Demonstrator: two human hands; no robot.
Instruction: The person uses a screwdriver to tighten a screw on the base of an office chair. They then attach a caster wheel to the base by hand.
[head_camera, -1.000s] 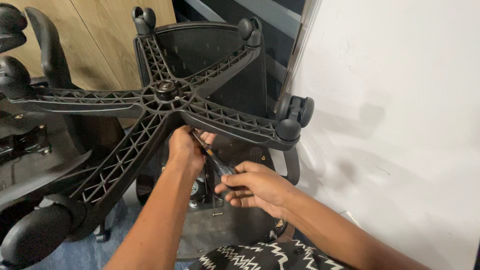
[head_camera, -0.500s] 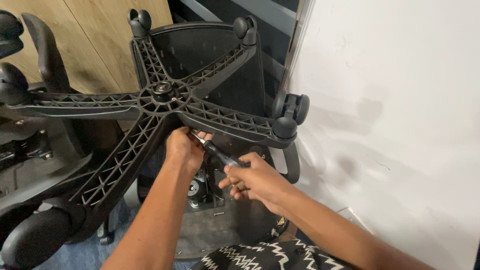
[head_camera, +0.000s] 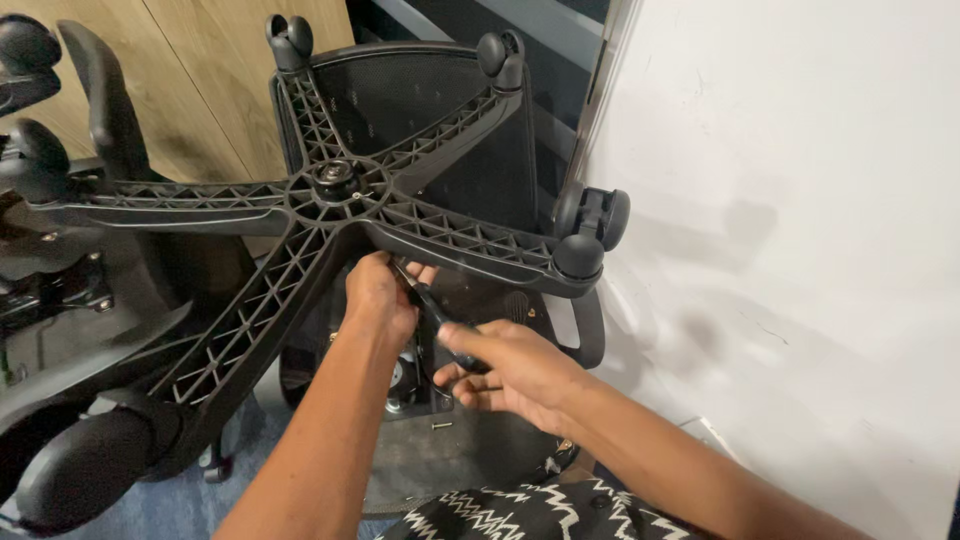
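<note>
Since a second ago the right hand (head_camera: 510, 375) has slid a little to the right and lower, drawing the dark tool (head_camera: 440, 322) with it, while the left hand (head_camera: 378, 298) has stayed tucked under the chair base.

Far left, a second black chair (head_camera: 70, 290) lies on its side, one armrest (head_camera: 105, 100) pointing up against the wooden panel wall (head_camera: 190, 70). At the lower left a black caster (head_camera: 85, 470) caps the near arm of the upturned five-arm chair base (head_camera: 335, 190), whose ribbed arms spread from a central hub (head_camera: 335, 182). Behind the hub sits the mesh chair back (head_camera: 420, 105).

Below the hub, the left hand is curled shut around something under the base; what it grips is hidden by the fingers and the arm of the base. Just right of it, the tool runs slanting from the left hand's fingers down to the right hand, which is closed around its lower end, thumb on top. Beneath both hands lies the seat mechanism (head_camera: 415, 375), and a small loose screw (head_camera: 441, 425) rests on the dark seat underside (head_camera: 450, 460).

Further right, two casters (head_camera: 590, 230) end the right arm of the base, near the white wall (head_camera: 800, 250). A black-and-white patterned garment (head_camera: 520, 515) shows at the bottom edge.
</note>
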